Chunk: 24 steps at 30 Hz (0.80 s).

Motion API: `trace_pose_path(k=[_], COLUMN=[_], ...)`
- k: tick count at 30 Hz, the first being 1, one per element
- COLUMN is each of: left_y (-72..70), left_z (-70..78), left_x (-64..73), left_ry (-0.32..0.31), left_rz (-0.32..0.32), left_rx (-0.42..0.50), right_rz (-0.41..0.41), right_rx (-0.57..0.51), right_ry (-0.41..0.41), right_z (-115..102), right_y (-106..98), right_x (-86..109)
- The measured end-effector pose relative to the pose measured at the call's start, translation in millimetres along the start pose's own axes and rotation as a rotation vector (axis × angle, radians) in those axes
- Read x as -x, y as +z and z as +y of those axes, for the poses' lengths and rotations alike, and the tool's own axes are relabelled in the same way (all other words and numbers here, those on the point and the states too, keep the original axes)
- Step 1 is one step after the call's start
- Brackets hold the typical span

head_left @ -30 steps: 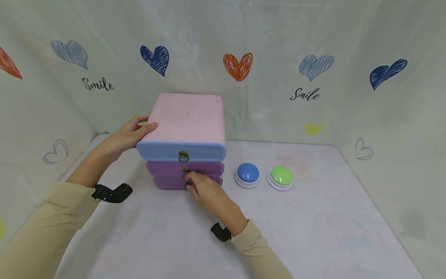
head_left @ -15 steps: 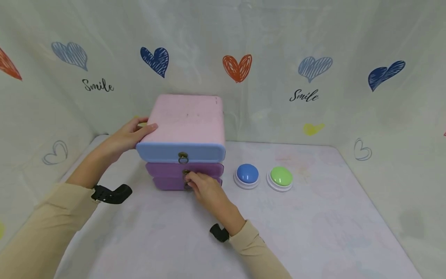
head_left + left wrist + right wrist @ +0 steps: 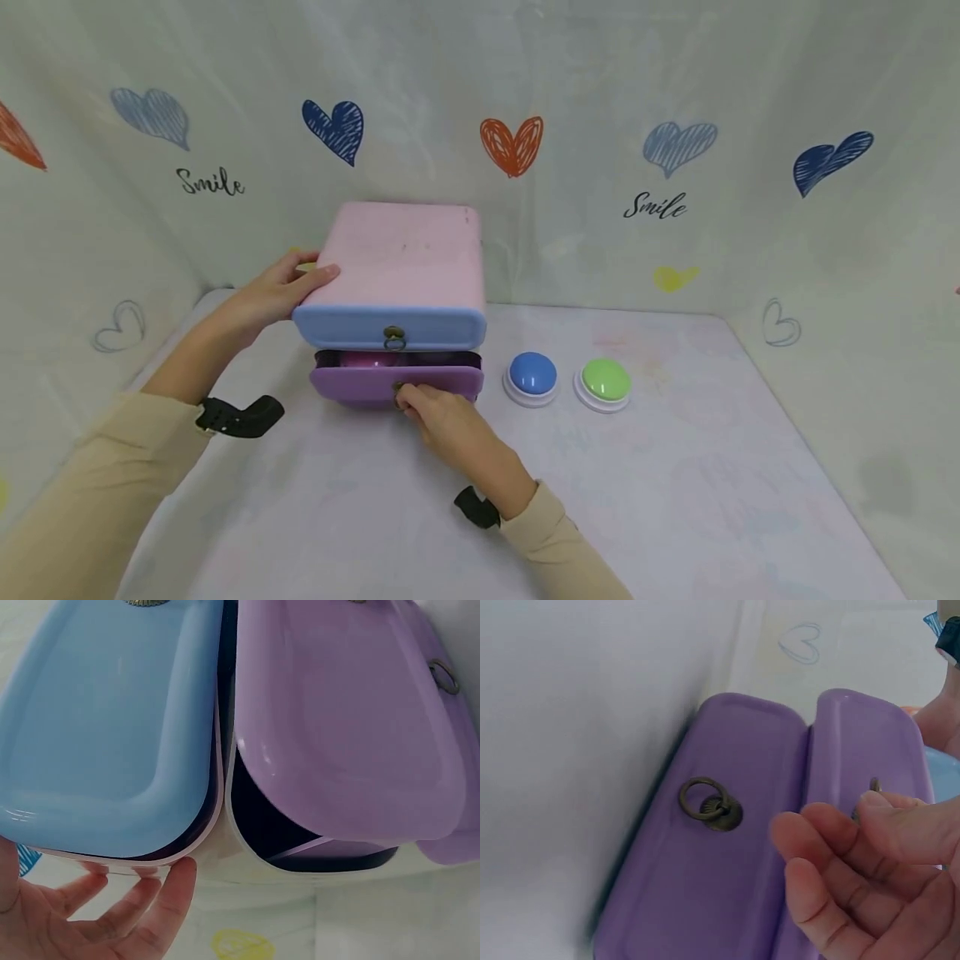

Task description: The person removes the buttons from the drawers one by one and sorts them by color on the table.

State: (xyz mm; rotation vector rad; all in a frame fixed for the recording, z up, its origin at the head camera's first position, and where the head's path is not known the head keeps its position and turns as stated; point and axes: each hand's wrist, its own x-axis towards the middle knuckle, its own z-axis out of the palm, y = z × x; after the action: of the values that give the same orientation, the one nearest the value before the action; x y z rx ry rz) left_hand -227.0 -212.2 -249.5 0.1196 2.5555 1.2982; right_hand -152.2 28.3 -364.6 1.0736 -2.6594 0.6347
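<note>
A drawer cabinet with a pink top (image 3: 405,250) stands on the table. My left hand (image 3: 279,287) rests on its left side, thumb on the top edge, fingers spread along the side. Above is a blue drawer (image 3: 337,327), pushed in. The upper purple drawer (image 3: 345,383) stands partly out, with something shiny and pink (image 3: 367,359) showing inside. My right hand (image 3: 450,421) pinches this drawer's ring pull (image 3: 874,784) between thumb and forefinger. The lower purple drawer (image 3: 697,877) has its own ring pull (image 3: 703,798) hanging loose.
To the cabinet's right sit a blue push button (image 3: 533,373) and a green push button (image 3: 606,380), both on white bases. A pale curtain (image 3: 570,83) with printed hearts hangs behind the white table (image 3: 712,467).
The upper purple drawer has slid out toward me as my right hand drew its ring pull, uncovering the pink thing inside. My left hand has stayed on the cabinet.
</note>
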Motion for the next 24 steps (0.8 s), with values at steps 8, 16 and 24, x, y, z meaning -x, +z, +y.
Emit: trace_pose_path(k=[8,16,24], left_y=[1.4,1.1,0.4], left_z=[-2.3,-1.8,-1.8], left_x=[-0.1,0.3,0.1], left_ry=[0.008,0.013,0.016], left_rz=[0.007,0.006,0.003], left_rx=[-0.002,-0.015,-0.019], right_rz=[-0.056,-0.101,-0.057], right_rx=[0.076,0.164,0.274], right_ry=[-0.055,-0.108,-0.115], right_z=[-11.3,-22.1,-32.2], right_y=[-5.4,-8.7,-4.0], right_x=[9.3,18.4,20.3])
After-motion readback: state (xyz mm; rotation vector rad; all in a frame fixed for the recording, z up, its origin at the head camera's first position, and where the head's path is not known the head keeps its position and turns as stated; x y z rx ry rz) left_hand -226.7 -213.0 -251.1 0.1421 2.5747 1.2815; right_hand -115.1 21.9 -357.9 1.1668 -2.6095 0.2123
